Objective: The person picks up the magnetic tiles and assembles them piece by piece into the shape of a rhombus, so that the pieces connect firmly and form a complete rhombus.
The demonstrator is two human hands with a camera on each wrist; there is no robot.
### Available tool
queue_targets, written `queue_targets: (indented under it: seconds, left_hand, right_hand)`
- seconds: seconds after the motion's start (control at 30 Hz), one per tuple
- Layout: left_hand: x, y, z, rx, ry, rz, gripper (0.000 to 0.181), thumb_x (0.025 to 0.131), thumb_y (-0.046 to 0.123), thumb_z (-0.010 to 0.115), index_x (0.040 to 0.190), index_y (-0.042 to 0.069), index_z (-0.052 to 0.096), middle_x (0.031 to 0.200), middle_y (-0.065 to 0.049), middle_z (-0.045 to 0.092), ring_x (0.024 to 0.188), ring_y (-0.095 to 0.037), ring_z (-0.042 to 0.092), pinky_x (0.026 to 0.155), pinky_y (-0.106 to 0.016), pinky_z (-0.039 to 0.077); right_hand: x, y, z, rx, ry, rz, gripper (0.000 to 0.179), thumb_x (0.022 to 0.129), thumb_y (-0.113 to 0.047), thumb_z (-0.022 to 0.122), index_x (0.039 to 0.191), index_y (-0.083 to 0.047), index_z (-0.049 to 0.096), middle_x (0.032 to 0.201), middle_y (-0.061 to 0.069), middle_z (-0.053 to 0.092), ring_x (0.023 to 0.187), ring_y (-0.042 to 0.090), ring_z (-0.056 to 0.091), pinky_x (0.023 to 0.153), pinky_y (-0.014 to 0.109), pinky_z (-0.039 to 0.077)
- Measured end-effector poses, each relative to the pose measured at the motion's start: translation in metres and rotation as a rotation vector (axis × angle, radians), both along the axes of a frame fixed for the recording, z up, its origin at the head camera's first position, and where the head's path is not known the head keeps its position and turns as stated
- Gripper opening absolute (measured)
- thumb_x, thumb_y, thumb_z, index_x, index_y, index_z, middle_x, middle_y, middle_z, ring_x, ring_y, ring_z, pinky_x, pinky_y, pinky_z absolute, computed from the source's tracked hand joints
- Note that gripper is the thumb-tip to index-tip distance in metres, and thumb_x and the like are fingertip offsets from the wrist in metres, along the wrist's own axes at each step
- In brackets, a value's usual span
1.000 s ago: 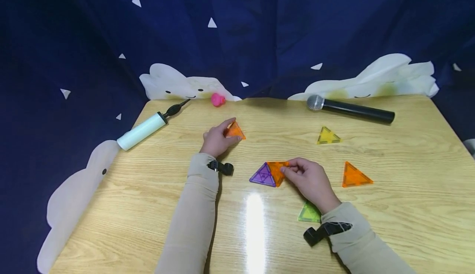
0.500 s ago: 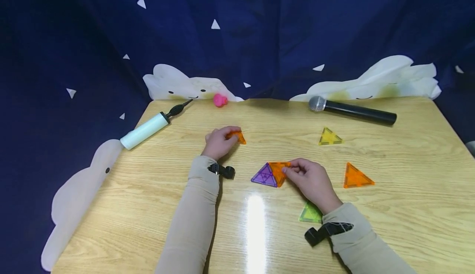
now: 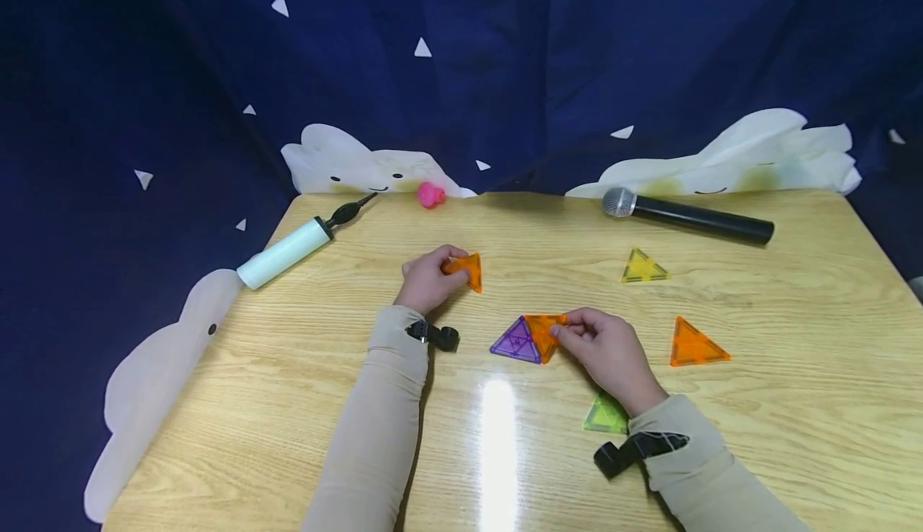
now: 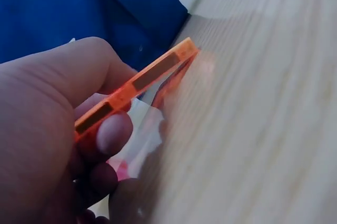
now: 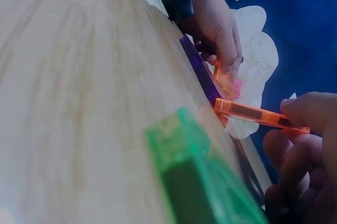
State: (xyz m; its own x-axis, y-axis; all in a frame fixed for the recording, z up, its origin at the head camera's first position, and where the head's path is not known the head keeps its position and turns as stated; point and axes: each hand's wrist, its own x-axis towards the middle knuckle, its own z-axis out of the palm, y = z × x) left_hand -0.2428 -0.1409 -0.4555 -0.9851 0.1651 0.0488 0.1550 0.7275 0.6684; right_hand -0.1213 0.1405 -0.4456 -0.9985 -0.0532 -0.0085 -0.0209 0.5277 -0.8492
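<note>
Orange tiles point(image 3: 473, 271) point(image 3: 542, 336): hands point(image 3: 428, 278) point(image 3: 608, 354) pinch one each | purple tile point(image 3: 516, 343): head, right wrist views only

You are holding glossy, see-through plastic tiles point(image 3: 473, 272); the table point(image 3: 274, 404) is showing smooth, shiny wood grain, your sleeves point(image 3: 375, 428) are looking like matt cloth, the mic head point(image 3: 617, 202) like metal mesh.

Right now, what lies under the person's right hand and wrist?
A translucent yellow-green triangular tile shows on the pale wooden table, its right side covered by the right hand and wrist in the head view. Anything else the hand covers there cannot be seen.
</note>
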Motion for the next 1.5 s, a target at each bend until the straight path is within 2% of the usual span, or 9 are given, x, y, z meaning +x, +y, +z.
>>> queue_targets:
  seconds: [0.1,0.2,0.3,0.37,0.43,0.77,1.03,1.5]
  left_hand:
    - [0.000,0.001,0.000,0.005,0.001,-0.012,0.028,0.089,0.026,0.069,0.117,0.020,0.070,0.094,0.000,0.072,0.085,-0.023,0.062,0.097,-0.044,0.024]
    - [0.000,0.001,0.000,0.015,-0.008,-0.022,0.029,0.089,0.024,0.069,0.117,0.019,0.071,0.086,0.000,0.069,0.078,-0.021,0.059,0.091,-0.040,0.030]
    - [0.000,0.001,-0.001,0.030,-0.023,-0.029,0.030,0.088,0.023,0.068,0.118,0.018,0.071,0.080,0.000,0.065,0.072,-0.018,0.055,0.078,-0.033,0.039]
    - [0.002,0.002,-0.001,0.043,-0.036,-0.032,0.031,0.088,0.022,0.068,0.119,0.017,0.071,0.079,0.000,0.063,0.070,-0.016,0.053,0.068,-0.030,0.042]
    - [0.004,0.002,0.000,0.056,-0.045,-0.038,0.031,0.089,0.021,0.068,0.119,0.017,0.070,0.079,0.000,0.062,0.069,-0.015,0.052,0.062,-0.028,0.043]
    - [0.019,0.006,0.003,0.102,-0.099,-0.079,0.027,0.091,0.022,0.072,0.116,0.017,0.064,0.080,-0.002,0.059,0.070,-0.017,0.052,0.063,-0.028,0.043]
    - [0.029,0.008,0.004,0.122,-0.105,-0.096,0.026,0.089,0.020,0.074,0.112,0.018,0.063,0.078,-0.001,0.057,0.070,-0.016,0.051,0.062,-0.028,0.042]
    - [0.041,0.012,0.006,0.118,-0.102,-0.157,0.027,0.091,0.020,0.072,0.116,0.018,0.064,0.071,0.000,0.053,0.064,-0.013,0.048,0.057,-0.027,0.039]
  right_hand:
    - [0.000,0.000,0.000,-0.004,0.000,-0.001,0.027,0.093,-0.030,0.073,0.103,-0.005,0.073,0.084,0.003,0.067,0.070,0.018,0.053,0.066,0.027,0.046]
    - [0.000,0.001,0.000,-0.009,0.002,-0.001,0.027,0.093,-0.030,0.073,0.103,-0.005,0.072,0.084,0.003,0.067,0.070,0.018,0.053,0.066,0.027,0.046]
    - [0.000,0.001,-0.001,-0.009,0.004,-0.003,0.026,0.093,-0.030,0.073,0.102,-0.005,0.072,0.084,0.003,0.067,0.070,0.018,0.053,0.066,0.027,0.046]
    - [0.000,0.001,-0.001,-0.008,0.005,-0.005,0.026,0.092,-0.029,0.074,0.102,-0.005,0.072,0.084,0.003,0.067,0.071,0.017,0.054,0.066,0.027,0.046]
    - [0.000,0.001,-0.002,-0.007,0.006,-0.005,0.026,0.092,-0.029,0.074,0.102,-0.005,0.073,0.084,0.003,0.067,0.071,0.017,0.054,0.067,0.026,0.046]
    - [0.000,0.001,-0.001,-0.006,0.010,-0.024,0.026,0.093,-0.028,0.073,0.103,-0.004,0.073,0.087,0.004,0.070,0.074,0.017,0.058,0.068,0.026,0.048]
    - [-0.001,0.001,-0.002,-0.017,0.006,-0.020,0.027,0.093,-0.029,0.073,0.103,-0.004,0.073,0.087,0.004,0.070,0.073,0.017,0.057,0.068,0.026,0.048]
    - [-0.001,0.000,-0.006,-0.012,0.013,-0.009,0.023,0.093,-0.028,0.072,0.103,-0.007,0.072,0.086,0.003,0.068,0.072,0.019,0.056,0.066,0.027,0.048]
